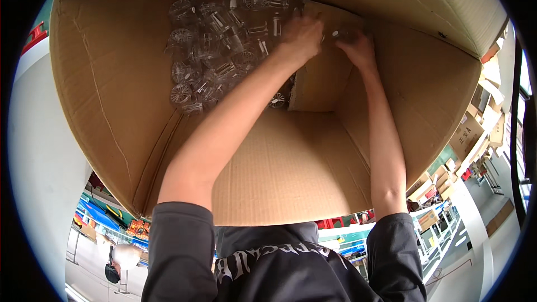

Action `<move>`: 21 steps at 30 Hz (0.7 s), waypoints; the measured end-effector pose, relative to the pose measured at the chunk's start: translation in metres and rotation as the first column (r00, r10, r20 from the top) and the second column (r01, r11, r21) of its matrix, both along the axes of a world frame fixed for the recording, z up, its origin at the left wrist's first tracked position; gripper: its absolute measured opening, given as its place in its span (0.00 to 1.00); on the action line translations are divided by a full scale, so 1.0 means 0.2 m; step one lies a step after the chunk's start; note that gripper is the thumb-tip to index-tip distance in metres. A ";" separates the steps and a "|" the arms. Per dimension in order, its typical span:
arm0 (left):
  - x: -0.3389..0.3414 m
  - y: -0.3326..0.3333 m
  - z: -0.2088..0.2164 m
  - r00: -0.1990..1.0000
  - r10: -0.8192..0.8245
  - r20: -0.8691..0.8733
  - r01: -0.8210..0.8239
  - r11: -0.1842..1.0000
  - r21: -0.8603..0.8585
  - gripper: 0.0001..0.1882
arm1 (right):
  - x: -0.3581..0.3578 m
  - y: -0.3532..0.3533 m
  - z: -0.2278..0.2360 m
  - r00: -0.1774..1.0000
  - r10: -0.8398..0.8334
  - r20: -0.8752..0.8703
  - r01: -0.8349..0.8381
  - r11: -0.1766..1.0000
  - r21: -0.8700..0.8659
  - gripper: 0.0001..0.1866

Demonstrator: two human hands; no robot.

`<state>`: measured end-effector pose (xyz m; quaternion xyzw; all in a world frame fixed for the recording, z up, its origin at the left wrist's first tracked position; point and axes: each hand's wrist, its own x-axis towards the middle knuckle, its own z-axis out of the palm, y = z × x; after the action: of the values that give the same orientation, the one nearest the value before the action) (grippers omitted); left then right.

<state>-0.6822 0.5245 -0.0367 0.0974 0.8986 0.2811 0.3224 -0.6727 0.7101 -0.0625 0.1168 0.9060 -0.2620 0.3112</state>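
Observation:
Deep inside a large brown cardboard box point(268, 162), many clear plastic pieces with round spoked bases point(224, 50) lie packed together at the left and middle. My left hand point(305, 34) is over their right edge, its fingers curled and slightly blurred. What those fingers hold, if anything, is hidden. Beside it, near the right wall, my right hand point(359, 50) has thumb and fingers closed around a clear plastic piece point(342, 35), mostly see-through against the cardboard. Below both hands is a cardboard sheet point(319, 86), standing or lying next to the packed pieces.
Tall box walls and flaps point(100, 89) surround both forearms, with another flap point(447, 5) overhanging at the upper right. Beyond the box, smaller cartons point(467, 134) are stacked at right. Blue items point(95, 212) and shelving appear at lower left.

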 end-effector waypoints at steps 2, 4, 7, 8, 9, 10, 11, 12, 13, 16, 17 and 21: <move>-0.02 0.08 -0.12 0.998 -0.004 -0.067 0.000 0.999 -0.051 0.26 | -0.02 0.00 0.00 0.985 0.171 0.028 -0.173 0.964 0.201 0.28; -0.01 0.15 -0.27 0.942 0.061 -0.331 -0.054 0.998 0.031 0.23 | 0.00 -0.06 -0.02 0.950 0.204 0.237 -0.284 0.880 0.380 0.28; -0.03 0.22 -0.37 0.811 0.137 -0.569 -0.080 0.989 0.124 0.20 | -0.01 -0.09 -0.02 0.883 0.182 0.433 -0.408 0.754 0.514 0.28; -0.04 0.24 -0.37 0.838 0.136 -0.528 -0.067 0.987 0.148 0.21 | -0.02 -0.07 -0.01 0.897 0.183 0.402 -0.378 0.789 0.484 0.28; -0.05 0.25 -0.38 0.864 0.134 -0.486 -0.056 0.984 0.171 0.21 | -0.03 -0.06 0.00 0.911 0.182 0.370 -0.348 0.822 0.451 0.28; -0.06 0.25 -0.39 0.887 0.130 -0.444 -0.047 0.980 0.194 0.22 | -0.04 -0.05 0.02 0.924 0.182 0.337 -0.319 0.852 0.415 0.28; -0.06 0.26 -0.39 0.907 0.125 -0.401 -0.040 0.976 0.215 0.23 | -0.05 -0.04 0.03 0.936 0.180 0.304 -0.291 0.880 0.375 0.28; -0.06 0.26 -0.39 0.908 0.123 -0.401 -0.036 0.975 0.217 0.23 | -0.05 -0.06 0.06 0.936 0.176 0.304 -0.288 0.880 0.377 0.28; -0.05 0.26 -0.38 0.910 0.121 -0.397 -0.052 0.982 0.179 0.24 | -0.04 -0.08 0.09 0.975 0.139 0.172 -0.199 0.891 0.409 0.28; -0.02 0.22 -0.34 0.913 0.119 -0.390 -0.109 0.993 0.046 0.26 | -0.01 -0.15 0.17 0.971 0.031 -0.237 0.073 0.906 0.417 0.28; -0.02 0.21 -0.34 0.912 0.119 -0.392 -0.109 0.993 0.048 0.26 | 0.00 -0.14 0.17 0.970 0.031 -0.239 0.074 0.905 0.419 0.28; 0.00 0.13 -0.36 0.742 0.174 -0.647 -0.126 0.985 0.120 0.27 | 0.04 -0.04 0.00 0.854 0.205 -0.477 0.030 0.897 0.440 0.26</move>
<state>-0.6828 0.5507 -0.1080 0.1280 0.9492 0.2849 -0.0395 -0.6648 0.7012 -0.0619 0.0664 0.9952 -0.0611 0.0372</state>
